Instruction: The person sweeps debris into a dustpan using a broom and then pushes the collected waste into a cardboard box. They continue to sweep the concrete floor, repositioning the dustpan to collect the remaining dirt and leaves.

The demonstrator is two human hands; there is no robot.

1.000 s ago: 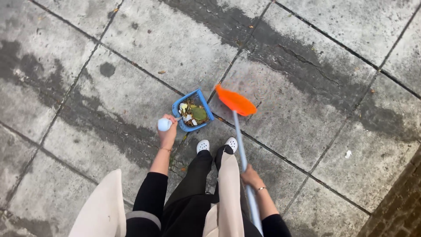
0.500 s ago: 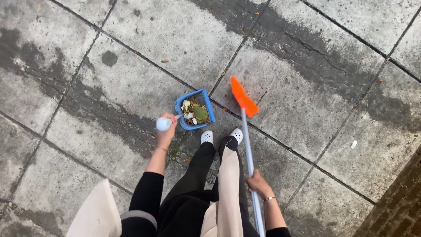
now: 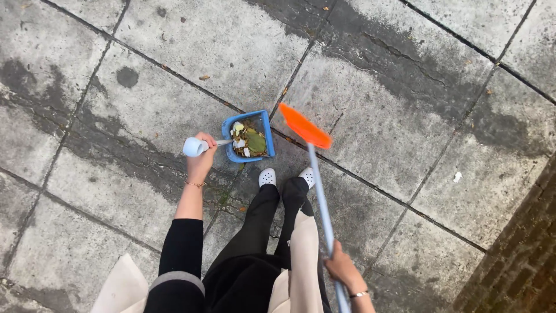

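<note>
L hand (image 3: pixel 201 164) grips blue dustpan (image 3: pixel 248 137) handle; R hand (image 3: pixel 343 270) grips orange broom (image 3: pixel 304 126) pole.

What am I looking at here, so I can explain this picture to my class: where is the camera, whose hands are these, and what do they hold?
The camera sits on a person's head and looks straight down, so you see their own arms, legs and white shoes from above. The left hand grips the pale handle of a blue dustpan, which holds leaves and scraps of paper. The right hand grips the light blue pole of a broom with an orange head. Underfoot are grey paving slabs with damp dark patches, a few stray leaves and a small white scrap. A brick edge shows at the lower right.
</note>
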